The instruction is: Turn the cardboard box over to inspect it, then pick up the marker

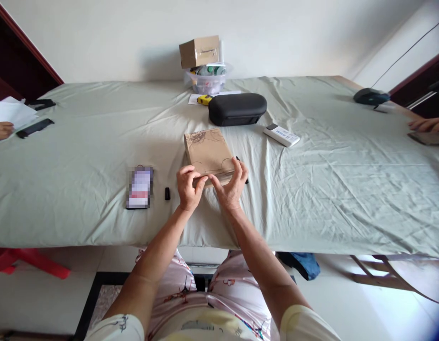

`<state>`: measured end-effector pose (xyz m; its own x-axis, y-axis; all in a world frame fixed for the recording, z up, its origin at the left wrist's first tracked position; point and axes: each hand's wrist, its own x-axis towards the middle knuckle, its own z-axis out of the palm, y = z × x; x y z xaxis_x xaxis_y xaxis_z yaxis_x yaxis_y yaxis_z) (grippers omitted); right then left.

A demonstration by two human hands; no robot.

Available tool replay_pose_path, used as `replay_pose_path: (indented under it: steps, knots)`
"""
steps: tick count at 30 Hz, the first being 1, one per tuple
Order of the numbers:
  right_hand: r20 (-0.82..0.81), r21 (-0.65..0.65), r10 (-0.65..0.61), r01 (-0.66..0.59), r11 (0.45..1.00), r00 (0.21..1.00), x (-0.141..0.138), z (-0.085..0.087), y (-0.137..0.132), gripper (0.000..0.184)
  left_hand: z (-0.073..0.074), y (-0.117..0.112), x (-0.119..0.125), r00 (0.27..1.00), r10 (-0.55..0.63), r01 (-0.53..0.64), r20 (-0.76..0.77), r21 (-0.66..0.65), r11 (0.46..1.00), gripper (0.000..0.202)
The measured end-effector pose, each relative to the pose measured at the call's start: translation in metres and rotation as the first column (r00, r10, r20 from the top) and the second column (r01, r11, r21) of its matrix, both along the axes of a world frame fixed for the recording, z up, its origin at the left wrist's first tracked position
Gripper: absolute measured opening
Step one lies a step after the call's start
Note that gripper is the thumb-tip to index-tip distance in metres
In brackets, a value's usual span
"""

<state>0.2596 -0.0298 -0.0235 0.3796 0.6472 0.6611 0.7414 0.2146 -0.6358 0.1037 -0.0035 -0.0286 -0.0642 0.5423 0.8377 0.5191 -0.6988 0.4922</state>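
Observation:
A small flat cardboard box (208,150) with black scribbles and curved pen lines lies on the cloth in front of me. My left hand (190,187) grips the left part of its near edge. On the right part of that edge my right hand (231,186) has its fingers on top and its thumb at the front. Both thumbs nearly meet at the middle of the near flap. A black pen (247,180) shows partly behind my right hand. Left of my left hand lies a small black cap (167,193), with a phone (140,187) beyond it.
A black hard case (237,109), a yellow tape measure (204,99) and a white-and-grey packet (281,135) lie farther back. By the wall, a plastic tub (209,84) carries another cardboard box (199,52). Other people's hands (2,131) show at both table ends.

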Motion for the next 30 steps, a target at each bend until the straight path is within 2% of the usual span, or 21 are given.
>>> replay_pose_path:
  steps: [3, 6, 9, 12, 16, 20, 23, 27, 30]
  knots:
    - [-0.085, 0.000, 0.022, -0.022, 1.000, 0.996, 0.002, 0.001, 0.001, 0.073, 0.002, 0.001, -0.001, 1.000, 0.009, -0.010, -0.007, -0.018, 1.000, 0.024]
    - [-0.265, 0.033, 0.089, -0.083, 0.996, 0.960, 0.007, 0.002, 0.002, 0.060, 0.004, 0.003, -0.005, 1.000, 0.009, -0.009, 0.018, -0.024, 1.000, 0.024]
    - [-0.476, 0.087, 0.166, -0.141, 0.986, 0.864, 0.011, 0.002, 0.004, 0.048, 0.004, 0.006, -0.008, 0.990, -0.047, 0.053, 0.132, -0.044, 0.998, 0.022]
    - [-0.601, 0.114, 0.215, -0.184, 0.976, 0.769, 0.016, 0.001, 0.007, 0.040, 0.000, 0.009, -0.009, 0.977, -0.039, 0.070, 0.211, -0.143, 0.987, 0.030]
    - [-0.627, 0.102, 0.212, -0.190, 0.976, 0.750, 0.020, 0.000, 0.009, 0.040, -0.002, 0.010, -0.010, 0.972, -0.041, 0.090, 0.232, -0.208, 0.974, 0.037]
    - [-0.570, 0.057, 0.167, -0.164, 0.985, 0.805, 0.023, 0.001, 0.009, 0.043, 0.000, 0.009, -0.011, 0.967, -0.093, 0.141, 0.239, -0.193, 0.971, 0.031]
    - [-0.547, 0.057, 0.167, -0.163, 0.985, 0.820, 0.024, 0.002, 0.009, 0.043, 0.000, 0.009, -0.012, 0.975, -0.068, 0.115, 0.212, -0.217, 0.969, 0.033]
    - [-0.572, 0.080, 0.227, -0.222, 0.972, 0.788, 0.025, 0.002, 0.007, 0.042, -0.003, 0.010, -0.011, 0.973, -0.042, 0.101, 0.229, -0.252, 0.963, 0.037]
    - [-0.643, 0.066, 0.238, -0.256, 0.964, 0.728, 0.027, -0.002, 0.008, 0.042, -0.005, 0.011, -0.011, 0.964, -0.046, 0.116, 0.261, -0.259, 0.959, 0.039]
